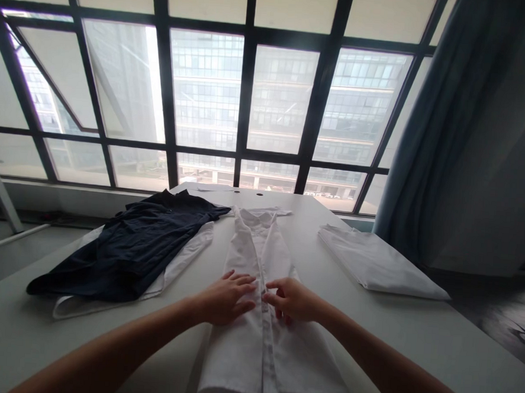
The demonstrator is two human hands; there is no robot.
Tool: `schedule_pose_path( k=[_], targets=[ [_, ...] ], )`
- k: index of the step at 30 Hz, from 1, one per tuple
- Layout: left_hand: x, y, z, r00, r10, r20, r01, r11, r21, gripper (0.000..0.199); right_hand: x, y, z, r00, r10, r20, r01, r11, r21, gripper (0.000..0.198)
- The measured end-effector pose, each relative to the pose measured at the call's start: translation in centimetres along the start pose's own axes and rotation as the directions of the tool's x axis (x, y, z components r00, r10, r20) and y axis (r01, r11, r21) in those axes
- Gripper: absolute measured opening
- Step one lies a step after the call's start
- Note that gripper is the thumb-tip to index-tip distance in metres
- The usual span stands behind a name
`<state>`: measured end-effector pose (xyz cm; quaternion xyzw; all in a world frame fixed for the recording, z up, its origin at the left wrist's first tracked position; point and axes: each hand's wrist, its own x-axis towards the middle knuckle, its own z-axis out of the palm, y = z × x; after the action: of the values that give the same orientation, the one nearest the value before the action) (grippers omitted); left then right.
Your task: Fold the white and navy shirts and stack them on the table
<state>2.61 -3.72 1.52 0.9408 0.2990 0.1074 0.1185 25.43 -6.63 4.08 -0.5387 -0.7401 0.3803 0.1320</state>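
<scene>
A white shirt (234, 361) lies front side up on the table before me, its collar away from me and its button strip running down the middle. My left hand (227, 298) rests flat on the shirt just left of the strip, fingers spread. On the other side, my right hand (289, 299) is at the strip with its fingers curled and the thumb and index finger close to the fabric edge. Whether a button or a bit of cloth sits between them is too small to tell.
A dark navy shirt (139, 242) lies on the table at the left, with white cloth (187, 257) under it. On the right is a folded white garment (378, 260). The white table (435, 349) reaches to the windows; a curtain (430, 141) hangs at the right.
</scene>
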Motion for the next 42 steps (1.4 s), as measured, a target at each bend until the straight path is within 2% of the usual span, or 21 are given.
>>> schedule_pose_path(
  k=[2,4,5,7,12,16,19,23,25,28,30,31,33,35,37,40,42],
  targets=[
    [-1.1,1.1,0.1,0.996,0.08,0.045,-0.079,0.996,-0.043,0.053,-0.8,0.3,0.0,0.98,-0.122,-0.155,0.094,0.98,-0.176,0.038],
    [-1.9,2.1,0.6,0.992,0.115,0.05,-0.112,0.992,-0.06,0.057,-1.4,1.0,0.4,0.93,-0.251,-0.27,0.141,0.919,-0.368,0.039],
    [-2.2,2.4,0.9,0.993,0.109,0.046,-0.107,0.993,-0.054,0.058,-1.6,1.4,0.8,0.91,-0.298,-0.287,0.151,0.885,-0.441,0.041],
    [-2.4,2.9,1.4,0.996,0.076,0.042,-0.075,0.997,-0.026,0.061,-1.8,2.3,1.6,0.902,-0.34,-0.266,0.161,0.837,-0.522,0.047],
    [-2.5,3.4,2.0,0.999,0.027,0.041,-0.028,0.999,0.043,0.066,-2.2,3.1,2.8,0.938,-0.273,-0.212,0.117,0.828,-0.549,0.065],
    [-2.6,4.1,2.4,0.999,-0.012,0.042,0.009,0.997,0.07,0.083,-2.5,2.7,3.0,0.952,-0.247,-0.183,0.109,0.827,-0.551,0.079],
    [-2.8,5.0,3.0,0.997,-0.063,0.036,0.06,0.996,0.07,0.093,-2.8,2.6,3.3,0.956,-0.235,-0.175,0.101,0.826,-0.555,0.082],
    [-4.1,6.5,3.3,0.994,-0.092,0.062,0.089,0.995,0.051,0.094,-3.9,1.8,3.4,0.953,-0.259,-0.156,0.129,0.815,-0.565,0.081],
    [-4.8,7.1,2.6,0.997,-0.055,0.055,0.055,0.998,0.008,0.088,-4.6,0.8,2.9,0.943,-0.294,-0.154,0.156,0.804,-0.574,0.073],
    [-4.7,6.7,0.3,0.989,0.073,0.129,-0.052,0.986,-0.158,0.05,-4.9,-0.9,1.8,0.95,-0.277,-0.142,0.155,0.817,-0.555,0.045],
    [-3.3,5.0,-1.9,0.98,0.123,0.157,-0.083,0.968,-0.237,0.04,-4.4,-1.9,1.2,0.953,-0.258,-0.158,0.136,0.833,-0.536,0.039],
    [-2.3,3.7,-2.9,0.988,0.106,0.11,-0.081,0.974,-0.21,0.038,-4.0,-2.2,1.0,0.948,-0.262,-0.179,0.132,0.838,-0.529,0.036],
    [0.1,0.0,-4.8,0.995,0.047,-0.09,-0.052,0.997,-0.059,0.03,-3.0,-2.5,1.2,0.928,-0.286,-0.24,0.125,0.844,-0.522,0.033],
    [2.6,-4.6,-6.2,0.963,-0.003,-0.269,0.023,0.997,0.07,0.026,-2.0,-2.5,1.8,0.91,-0.298,-0.289,0.116,0.851,-0.512,0.037],
    [4.7,-9.2,-7.1,0.927,-0.073,-0.367,0.132,0.981,0.14,0.031,-1.3,-2.1,2.5,0.905,-0.293,-0.308,0.111,0.862,-0.495,0.044],
    [7.2,-14.9,-7.4,0.926,-0.198,-0.322,0.263,0.949,0.174,0.041,-0.5,-1.3,3.2,0.913,-0.28,-0.298,0.124,0.885,-0.45,0.054],
    [8.7,-17.4,-7.3,0.943,-0.225,-0.245,0.271,0.947,0.173,0.039,-0.2,-0.8,3.3,0.922,-0.27,-0.278,0.137,0.897,-0.419,0.056]
  ],
)
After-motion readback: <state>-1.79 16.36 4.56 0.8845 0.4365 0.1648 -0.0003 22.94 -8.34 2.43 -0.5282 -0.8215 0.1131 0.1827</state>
